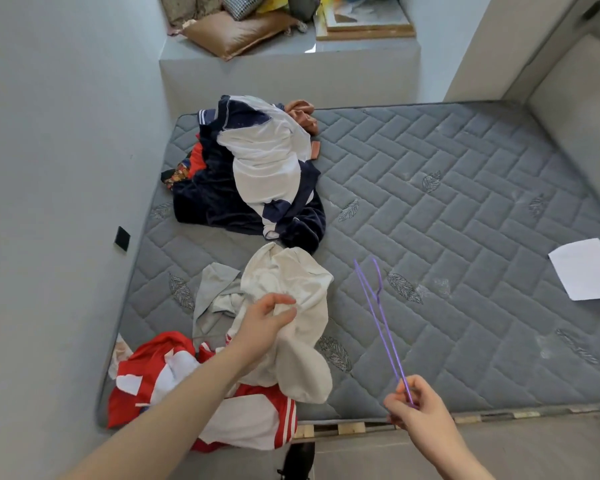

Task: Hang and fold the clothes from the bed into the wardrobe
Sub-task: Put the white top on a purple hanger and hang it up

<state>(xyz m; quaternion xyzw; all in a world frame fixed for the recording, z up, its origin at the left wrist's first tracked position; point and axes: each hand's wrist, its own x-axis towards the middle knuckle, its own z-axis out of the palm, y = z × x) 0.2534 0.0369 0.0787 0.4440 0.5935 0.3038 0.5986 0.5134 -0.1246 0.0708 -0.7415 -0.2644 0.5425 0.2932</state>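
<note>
A cream-white garment (293, 282) lies crumpled near the front left of the grey quilted mattress (447, 209). My left hand (264, 323) pinches its cloth and lifts a fold. My right hand (418, 405) holds one end of a thin purple wire hanger (381, 317), which points away over the mattress. A red and white garment (187, 386) lies at the front left corner under my left forearm. Farther back on the left sits a heap of navy and white clothes (257, 171) with red and patterned cloth beneath. A light grey garment (215, 292) lies beside the cream one.
A white sheet of paper (584, 268) lies at the mattress's right edge. Grey walls close the left side. Behind the bed a raised ledge (291, 50) carries cushions and framed boards. A pink cloth (303, 114) lies by the heap. Wooden slats show under the front edge.
</note>
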